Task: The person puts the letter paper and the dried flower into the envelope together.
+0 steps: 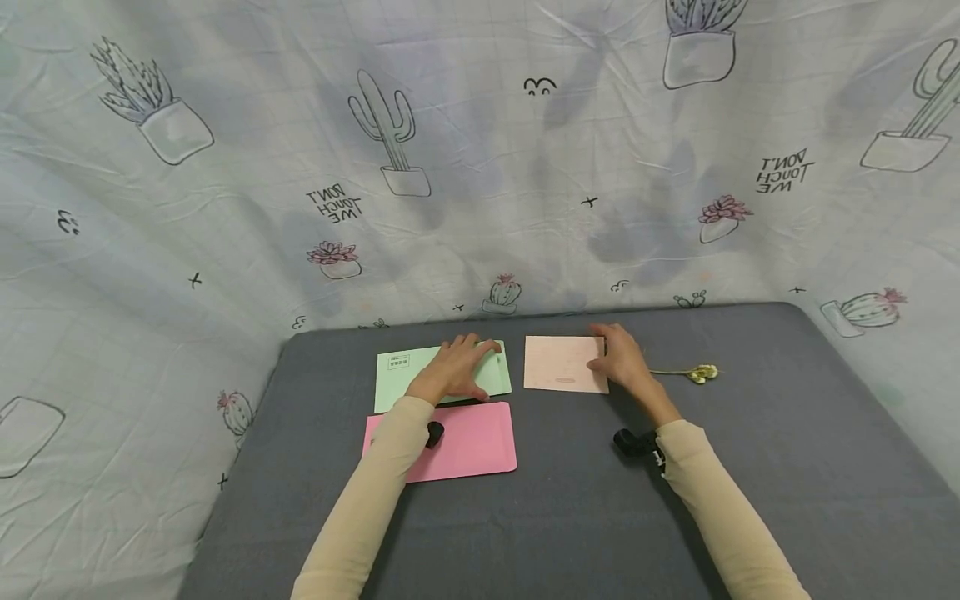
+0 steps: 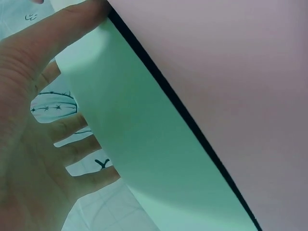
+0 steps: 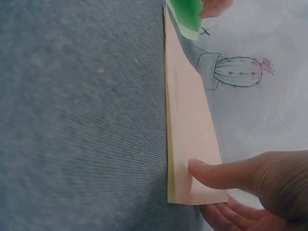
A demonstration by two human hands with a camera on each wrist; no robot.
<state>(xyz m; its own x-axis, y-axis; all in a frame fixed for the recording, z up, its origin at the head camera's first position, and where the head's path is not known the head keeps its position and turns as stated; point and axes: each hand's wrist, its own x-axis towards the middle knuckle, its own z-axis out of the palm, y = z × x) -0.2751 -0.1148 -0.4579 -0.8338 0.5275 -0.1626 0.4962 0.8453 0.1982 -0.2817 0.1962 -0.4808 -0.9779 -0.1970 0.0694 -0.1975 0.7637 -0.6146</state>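
My left hand (image 1: 457, 367) spans the pale green envelope (image 1: 401, 379), thumb at its near edge and fingers at its far edge. In the left wrist view the thumb touches the green envelope (image 2: 130, 110) and the fingertips pass out of sight behind it. At the right end of a peach envelope (image 1: 558, 362), my right hand (image 1: 621, 360) grips the side. In the right wrist view its thumb lies on the peach envelope (image 3: 190, 125), with fingers at the far edge. A pink envelope (image 1: 472, 442) lies in front of the green one, partly under the left forearm.
A gold artificial flower (image 1: 701, 373) with a thin stem lies right of the right hand. Everything rests on a grey cloth-covered table (image 1: 555, 517). Behind it hangs a white curtain (image 1: 480, 167) printed with cacti.
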